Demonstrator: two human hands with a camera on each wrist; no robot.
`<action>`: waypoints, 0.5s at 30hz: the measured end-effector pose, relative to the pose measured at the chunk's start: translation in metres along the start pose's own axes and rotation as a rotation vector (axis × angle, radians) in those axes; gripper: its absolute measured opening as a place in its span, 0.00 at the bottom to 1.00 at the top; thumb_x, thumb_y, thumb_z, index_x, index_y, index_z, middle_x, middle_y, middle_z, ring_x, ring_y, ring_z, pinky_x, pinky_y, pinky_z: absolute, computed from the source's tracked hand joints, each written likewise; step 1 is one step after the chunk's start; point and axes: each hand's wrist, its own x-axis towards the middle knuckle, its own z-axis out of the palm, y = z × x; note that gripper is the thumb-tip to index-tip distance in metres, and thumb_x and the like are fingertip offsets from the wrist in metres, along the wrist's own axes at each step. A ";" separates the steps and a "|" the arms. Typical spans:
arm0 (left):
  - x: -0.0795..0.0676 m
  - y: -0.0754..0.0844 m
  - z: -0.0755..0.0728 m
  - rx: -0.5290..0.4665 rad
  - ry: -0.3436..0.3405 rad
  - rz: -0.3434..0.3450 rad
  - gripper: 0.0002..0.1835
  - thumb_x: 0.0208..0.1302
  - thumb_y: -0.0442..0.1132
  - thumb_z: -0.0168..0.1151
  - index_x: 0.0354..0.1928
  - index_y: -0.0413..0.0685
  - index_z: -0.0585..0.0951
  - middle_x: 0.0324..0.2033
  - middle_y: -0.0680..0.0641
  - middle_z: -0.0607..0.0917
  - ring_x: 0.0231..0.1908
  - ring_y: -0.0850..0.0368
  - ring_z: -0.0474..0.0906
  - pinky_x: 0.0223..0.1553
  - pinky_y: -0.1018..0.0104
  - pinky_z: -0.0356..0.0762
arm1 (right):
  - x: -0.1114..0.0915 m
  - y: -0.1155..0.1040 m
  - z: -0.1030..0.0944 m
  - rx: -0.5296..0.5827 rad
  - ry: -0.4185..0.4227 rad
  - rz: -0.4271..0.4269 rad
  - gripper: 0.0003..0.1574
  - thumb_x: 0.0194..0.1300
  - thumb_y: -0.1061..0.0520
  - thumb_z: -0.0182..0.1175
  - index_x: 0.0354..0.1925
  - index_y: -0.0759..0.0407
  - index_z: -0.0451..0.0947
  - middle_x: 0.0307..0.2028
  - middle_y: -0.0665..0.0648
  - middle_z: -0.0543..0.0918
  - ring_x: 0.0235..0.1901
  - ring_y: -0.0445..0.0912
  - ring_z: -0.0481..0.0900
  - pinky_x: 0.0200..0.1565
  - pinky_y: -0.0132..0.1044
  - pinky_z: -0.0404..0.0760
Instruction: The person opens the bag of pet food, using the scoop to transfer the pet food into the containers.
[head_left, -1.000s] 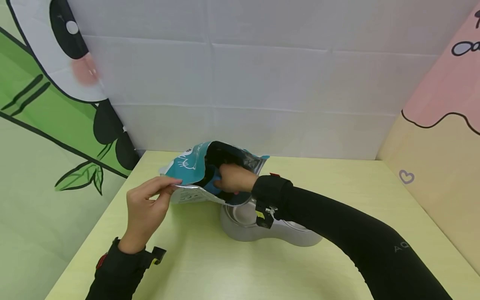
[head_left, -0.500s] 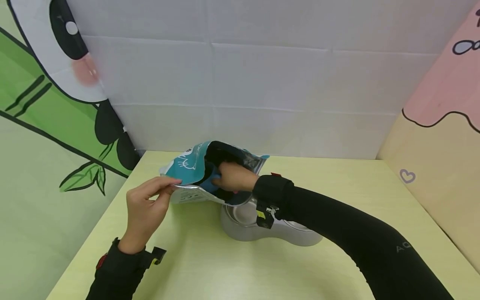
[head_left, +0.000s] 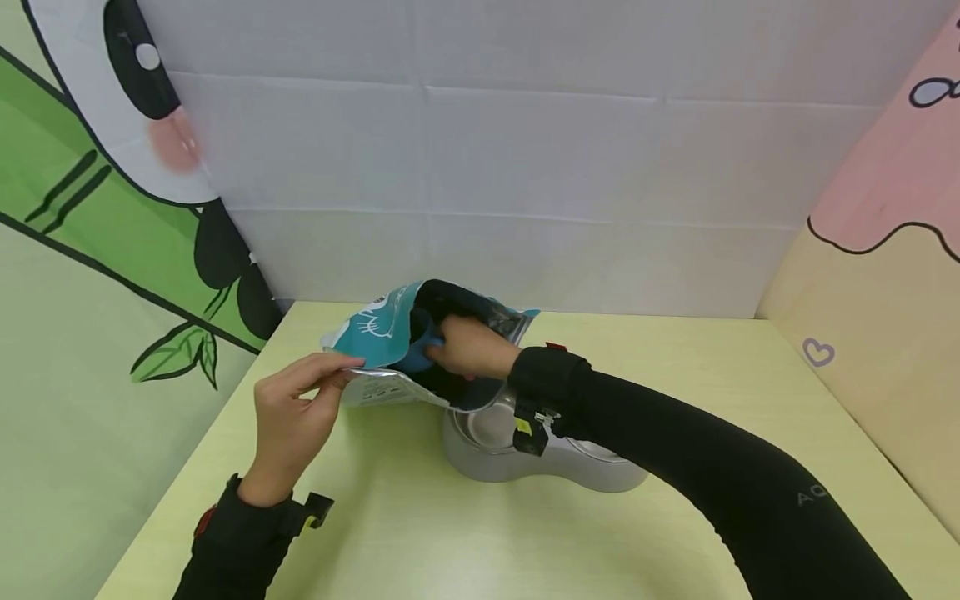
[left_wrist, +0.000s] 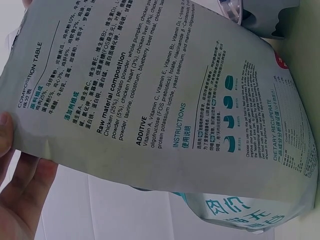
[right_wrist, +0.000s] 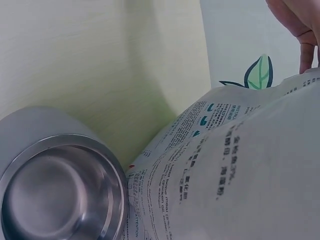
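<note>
A teal and white pet food bag stands at the back of the table with its mouth spread wide. My left hand pinches the bag's near edge at its left corner between thumb and fingers. Inside the mouth, my right hand grips a blue scoop, whose lower part the bag hides. Printed text covers the bag's side in the left wrist view, with the left hand at its edge. The right wrist view has the bag filling the lower right; the right hand is out of sight there.
A grey double pet bowl with steel dishes sits just right of the bag, partly under my right wrist. One steel dish lies right beside the bag. Behind the pale yellow table hangs a white sheet.
My right hand has shifted slightly up inside the bag, and the blue scoop has tilted so its opening shows more. The left hand keeps its place on the edge.
</note>
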 end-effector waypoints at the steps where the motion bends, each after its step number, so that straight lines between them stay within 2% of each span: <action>1: 0.000 0.000 -0.001 -0.002 0.000 0.000 0.17 0.42 0.18 0.63 0.33 0.43 0.82 0.30 0.46 0.84 0.31 0.59 0.78 0.38 0.79 0.73 | 0.000 0.000 0.001 0.003 0.005 0.002 0.25 0.67 0.54 0.48 0.13 0.53 0.58 0.08 0.52 0.66 0.12 0.46 0.69 0.23 0.33 0.66; 15: -0.004 -0.005 -0.014 -0.032 -0.009 0.007 0.16 0.43 0.18 0.63 0.33 0.44 0.82 0.30 0.47 0.84 0.33 0.63 0.78 0.39 0.78 0.73 | -0.002 -0.013 0.009 -0.011 0.039 0.002 0.25 0.67 0.54 0.47 0.13 0.53 0.58 0.08 0.52 0.66 0.12 0.46 0.70 0.22 0.33 0.65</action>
